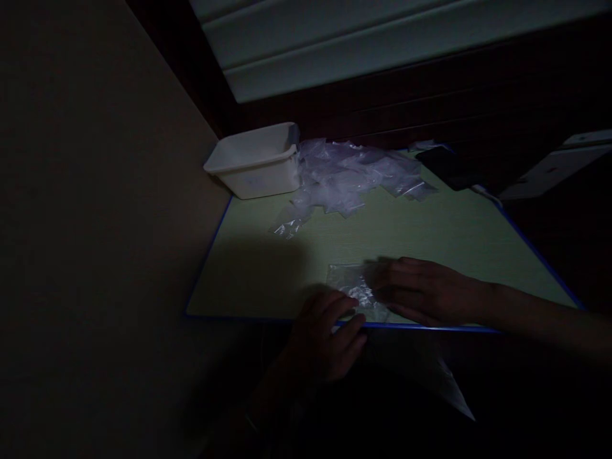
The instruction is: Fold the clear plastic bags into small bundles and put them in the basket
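A small clear plastic bag [340, 274] lies flat at the front edge of the light green tabletop, with shiny creases on it. My right hand [425, 290] rests flat over the bag's right part, fingers stretched out to the left and slightly blurred. At the bag's near left corner is my left hand [329, 335], its fingers bent and apart over the table edge, fingertips touching or very close to the bag. The left thumb is hard to make out in the dark.
Farther back lies a loose heap of clear plastic bags [344, 175], beside a white plastic bin [261, 178] at the back left. A dark flat object [447, 167] sits at the back right. Blue edging [530, 248] rims the green tabletop [406, 226]. A wall stands left; lighting is dim.
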Available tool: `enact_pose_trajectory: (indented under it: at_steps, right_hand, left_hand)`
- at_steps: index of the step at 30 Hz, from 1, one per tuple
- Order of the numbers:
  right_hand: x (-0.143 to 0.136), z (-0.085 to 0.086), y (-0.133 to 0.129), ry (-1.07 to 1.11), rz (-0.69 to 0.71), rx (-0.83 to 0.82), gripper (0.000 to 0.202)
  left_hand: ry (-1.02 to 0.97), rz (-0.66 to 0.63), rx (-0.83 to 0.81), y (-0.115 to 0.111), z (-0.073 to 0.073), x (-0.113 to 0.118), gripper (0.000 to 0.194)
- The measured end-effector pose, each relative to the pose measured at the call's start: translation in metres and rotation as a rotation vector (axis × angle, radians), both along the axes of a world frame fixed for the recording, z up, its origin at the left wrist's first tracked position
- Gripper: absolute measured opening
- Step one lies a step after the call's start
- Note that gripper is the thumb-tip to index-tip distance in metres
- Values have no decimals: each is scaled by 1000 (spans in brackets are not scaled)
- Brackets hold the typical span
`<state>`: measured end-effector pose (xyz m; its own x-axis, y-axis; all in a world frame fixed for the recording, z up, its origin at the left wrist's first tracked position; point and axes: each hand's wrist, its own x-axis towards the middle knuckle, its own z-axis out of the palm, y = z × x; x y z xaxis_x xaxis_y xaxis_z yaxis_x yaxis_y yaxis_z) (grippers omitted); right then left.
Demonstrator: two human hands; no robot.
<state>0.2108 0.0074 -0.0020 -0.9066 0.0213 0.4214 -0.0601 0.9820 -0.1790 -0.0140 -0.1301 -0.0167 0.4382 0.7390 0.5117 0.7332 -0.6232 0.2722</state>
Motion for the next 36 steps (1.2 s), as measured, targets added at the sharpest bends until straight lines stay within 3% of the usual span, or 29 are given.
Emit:
enact_pose_trajectory:
  at_steps: [6, 11, 23, 36]
  right_hand:
    - [0, -1, 1, -34, -7, 10, 20]
    - [0, -2, 1, -31, -9, 14, 21]
    - [-1, -3, 1, -21, -10, -20, 23]
    - [-1, -2, 1, -33, -2, -50, 23]
  left_hand:
    - [68, 48, -104, -21, 0, 37, 39]
    - [69, 236, -126, -31, -11, 53, 57]
    - [-25, 405, -88, -38, -12, 55, 60]
    - [68, 386, -167, -38, -17, 57, 72]
